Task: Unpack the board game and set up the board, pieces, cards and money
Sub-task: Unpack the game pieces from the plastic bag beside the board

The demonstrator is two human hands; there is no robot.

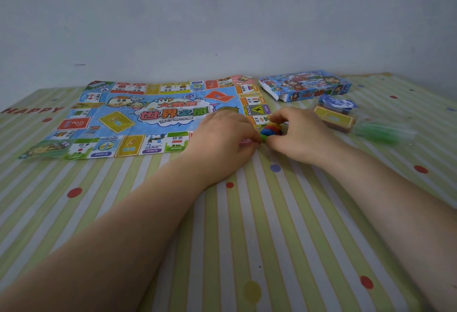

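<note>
Both forearms reach out over the striped cloth (222, 237). The left hand (222, 136) and right hand (300, 133) meet at the board's (153, 116) near right corner, fingers curled around a small bundle of coloured pieces (270, 130), which they pinch between them. Just right lie a yellow card stack (333, 118), a green bag (382, 132) and blue money (337, 103). Beyond them sits the box (305, 85), against the wall (222, 14).

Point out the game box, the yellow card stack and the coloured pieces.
game box (306, 85), head view, printed lid.
yellow card stack (332, 118), head view, top card.
coloured pieces (270, 130), head view, cluster visible between the hands.
</note>
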